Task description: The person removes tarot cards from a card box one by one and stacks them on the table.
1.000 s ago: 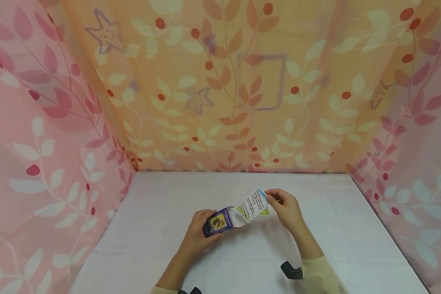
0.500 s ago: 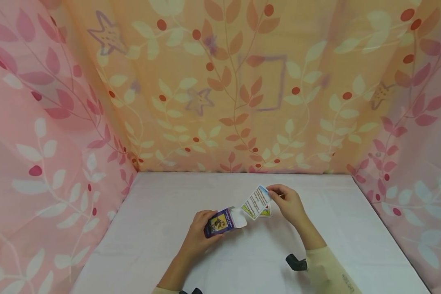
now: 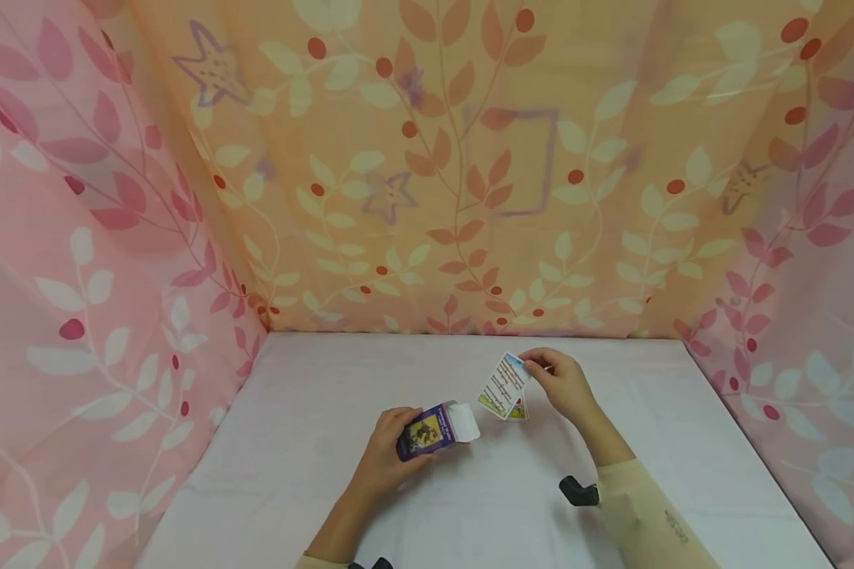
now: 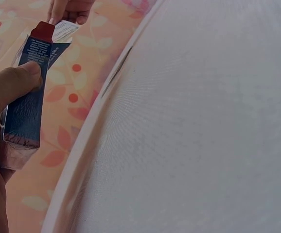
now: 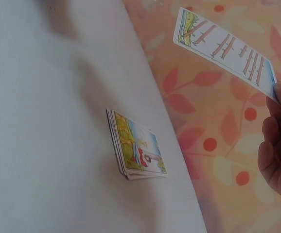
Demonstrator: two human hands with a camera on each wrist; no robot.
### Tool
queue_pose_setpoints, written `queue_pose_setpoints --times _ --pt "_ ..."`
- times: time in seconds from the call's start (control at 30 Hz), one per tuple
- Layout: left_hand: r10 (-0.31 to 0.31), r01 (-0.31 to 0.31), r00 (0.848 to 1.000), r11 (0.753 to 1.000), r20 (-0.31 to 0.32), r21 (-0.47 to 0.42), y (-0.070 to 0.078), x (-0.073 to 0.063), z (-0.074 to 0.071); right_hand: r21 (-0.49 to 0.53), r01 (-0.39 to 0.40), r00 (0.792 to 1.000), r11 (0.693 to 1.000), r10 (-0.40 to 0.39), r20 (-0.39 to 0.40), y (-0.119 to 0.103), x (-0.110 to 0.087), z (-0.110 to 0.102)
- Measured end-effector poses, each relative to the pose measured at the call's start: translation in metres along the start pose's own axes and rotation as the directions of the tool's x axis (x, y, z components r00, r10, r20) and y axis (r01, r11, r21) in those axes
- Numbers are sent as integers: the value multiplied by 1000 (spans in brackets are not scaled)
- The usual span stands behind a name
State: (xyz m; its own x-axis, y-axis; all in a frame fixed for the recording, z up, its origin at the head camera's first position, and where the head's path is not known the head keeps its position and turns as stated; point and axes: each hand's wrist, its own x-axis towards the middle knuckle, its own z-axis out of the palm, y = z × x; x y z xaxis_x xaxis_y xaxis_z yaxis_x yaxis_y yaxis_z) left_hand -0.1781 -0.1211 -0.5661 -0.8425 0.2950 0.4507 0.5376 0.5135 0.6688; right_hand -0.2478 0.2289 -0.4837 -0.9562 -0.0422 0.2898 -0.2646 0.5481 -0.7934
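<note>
My left hand [image 3: 387,449] grips a small dark blue card box [image 3: 425,431] with a yellow picture on its front. The box is tilted, and its white-lined flap [image 3: 464,422] stands open toward the right. In the left wrist view the thumb presses along the narrow printed side of the box [image 4: 26,104]. My right hand [image 3: 564,386] pinches one illustrated card [image 5: 226,51] at its corner, between thumb and fingers; reddish-brown rods are drawn on it. Below that card, a small stack of cards [image 5: 139,145] lies on the table, partly covered by the held card in the head view.
A white cloth covers the table [image 3: 313,379]. Behind it hangs an orange leaf-patterned curtain [image 3: 370,237], with pink patterned cloth [image 3: 114,332] at both sides. A black fitting [image 3: 579,491] sits at the right sleeve.
The right hand has drawn the card up and away from the box mouth, toward the back right. The left hand and box have stayed nearly in place.
</note>
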Motion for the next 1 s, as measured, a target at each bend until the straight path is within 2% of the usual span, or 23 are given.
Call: queue_pose_setpoints --times 0.2,0.47,1.0 --pt "-14 14 1000 1000 6 -11 -1 0 0 -7 16 1000 1000 -15 15 6 7 0" --pt "1 -1 1000 1000 -1 -10 -2 0 0 -22 27 998 999 -26 64 13 15 1" --pt "35 -35 999 999 -20 6 -3 -1 0 -63 1 992 998 7 126 29 27 6"
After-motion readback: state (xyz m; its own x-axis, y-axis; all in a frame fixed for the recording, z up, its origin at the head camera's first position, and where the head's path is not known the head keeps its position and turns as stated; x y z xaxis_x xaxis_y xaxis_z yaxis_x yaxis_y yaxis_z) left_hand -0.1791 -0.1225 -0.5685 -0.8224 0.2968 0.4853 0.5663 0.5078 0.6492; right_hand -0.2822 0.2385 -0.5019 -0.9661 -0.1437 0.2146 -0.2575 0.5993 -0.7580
